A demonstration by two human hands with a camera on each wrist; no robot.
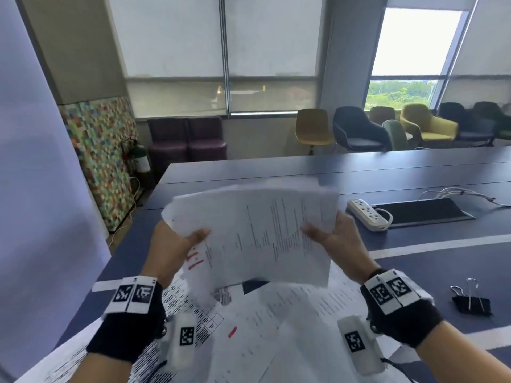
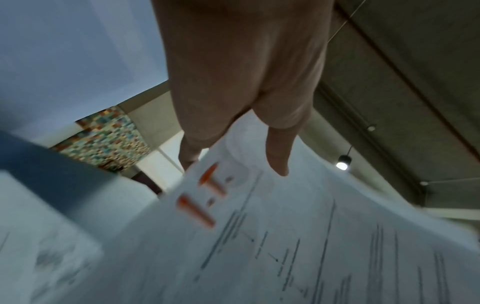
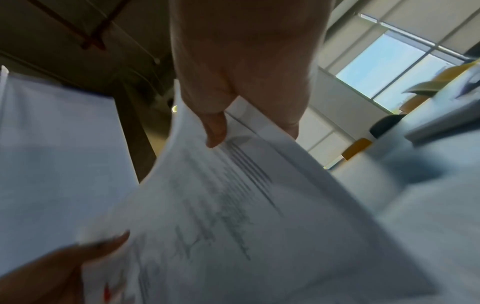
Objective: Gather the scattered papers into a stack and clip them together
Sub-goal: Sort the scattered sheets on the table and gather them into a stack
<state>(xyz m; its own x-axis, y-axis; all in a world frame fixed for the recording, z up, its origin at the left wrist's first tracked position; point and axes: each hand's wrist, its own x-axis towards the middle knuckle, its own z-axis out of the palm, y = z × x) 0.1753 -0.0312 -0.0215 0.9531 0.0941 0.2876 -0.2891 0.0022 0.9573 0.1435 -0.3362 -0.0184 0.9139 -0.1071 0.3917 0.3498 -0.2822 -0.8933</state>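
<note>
I am holding a bundle of papers in the air above the counter, between both hands. My left hand is pinching the bundle's left edge, thumb on the top sheet and fingers underneath; the left wrist view confirms the thumb pressed on the printed face. My right hand is pinching the right edge in the same way, thumb on top. The bundle's long axis is running left to right, from one hand to the other, and its sheets are fanning out unevenly at the far edge, so I judge it is not yet squared.

More loose sheets are lying on the counter directly beneath the bundle and toward me, below both wrists. I judge gathering is only partly done.

The binder clip is sitting on the counter to my right, well apart from the bundle and just beyond my right wrist. Its wire handles are pointing up and away from me. My right hand is the nearer one to it, so I judge that hand should fetch the clip while my left is keeping the stack. A power strip is lying farther back on the right.
</note>
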